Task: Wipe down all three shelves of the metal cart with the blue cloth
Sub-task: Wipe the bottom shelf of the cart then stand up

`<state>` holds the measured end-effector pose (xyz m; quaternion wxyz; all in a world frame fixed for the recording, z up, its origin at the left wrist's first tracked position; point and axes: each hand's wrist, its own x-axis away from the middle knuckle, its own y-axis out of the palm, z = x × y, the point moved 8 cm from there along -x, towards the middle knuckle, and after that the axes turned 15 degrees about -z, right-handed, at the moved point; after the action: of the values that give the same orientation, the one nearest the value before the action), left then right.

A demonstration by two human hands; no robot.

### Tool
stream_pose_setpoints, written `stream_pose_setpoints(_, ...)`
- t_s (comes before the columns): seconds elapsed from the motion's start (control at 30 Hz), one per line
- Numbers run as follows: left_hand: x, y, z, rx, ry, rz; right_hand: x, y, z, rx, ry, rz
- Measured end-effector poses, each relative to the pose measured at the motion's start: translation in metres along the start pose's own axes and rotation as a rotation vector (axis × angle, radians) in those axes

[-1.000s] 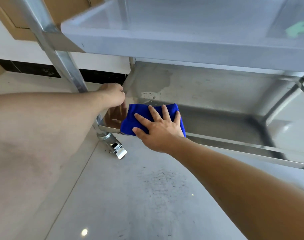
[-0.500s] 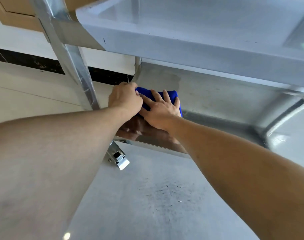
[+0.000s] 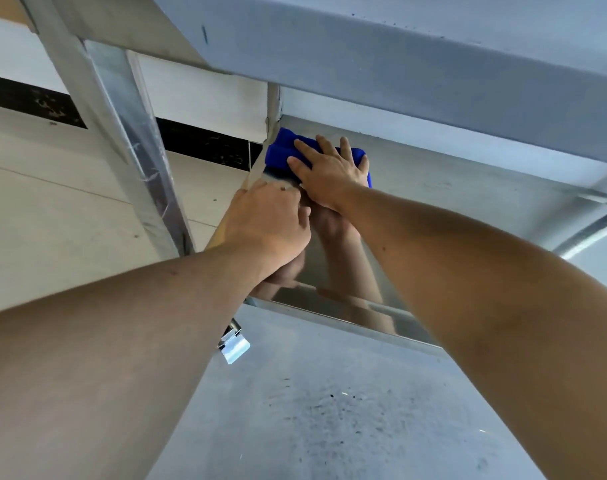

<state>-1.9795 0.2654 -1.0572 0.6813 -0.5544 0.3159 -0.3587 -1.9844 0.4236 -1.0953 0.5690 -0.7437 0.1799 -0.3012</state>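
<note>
Fingers (image 3: pixel 324 147) of the right hand (image 3: pixel 329 174) are spread flat on the blue cloth (image 3: pixel 281 150), pressed into the bottom shelf's (image 3: pixel 451 188) far corner, at 12 o'clock. Soft and light, the cloth is best held under a flat palm. Left hand (image 3: pixel 270 220) fingers are curled; what they grip cannot be told.

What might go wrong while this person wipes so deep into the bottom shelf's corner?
The right hand presses the blue cloth into the far corner with flat fingers, so the cloth may bunch against the corner post and miss the seam. The left hand rests on the shelf's thin side rim, which might dig in. The upper shelf hangs low overhead.
</note>
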Motion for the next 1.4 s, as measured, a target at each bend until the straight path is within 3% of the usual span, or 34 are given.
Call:
stream_pose_setpoints(0.3, -0.009, 0.001, 0.025, -0.052, -0.123, 0.019, -0.006, -0.011, 0.018, -0.017, 0.026, 0.082)
stream_pose_setpoints(0.53, -0.014, 0.002, 0.042, -0.085, -0.189, -0.033, 0.013, -0.018, 0.084, -0.011, 0.106, 0.117)
stream_pose_setpoints(0.7, -0.011, 0.011, 0.079, -0.056, -0.093, -0.041, 0.036, -0.025, 0.163, -0.037, 0.261, 0.120)
stream_pose_setpoints(1.1, -0.013, 0.049, 0.255, 0.068, 0.237, -0.100, 0.107, -0.036, 0.329, -0.097, 0.418, 0.104)
stream_pose_setpoints(1.4, -0.003, 0.068, 0.331, 0.083, 0.284, -0.162, 0.172, -0.038, 0.430, -0.146, 0.537, 0.088)
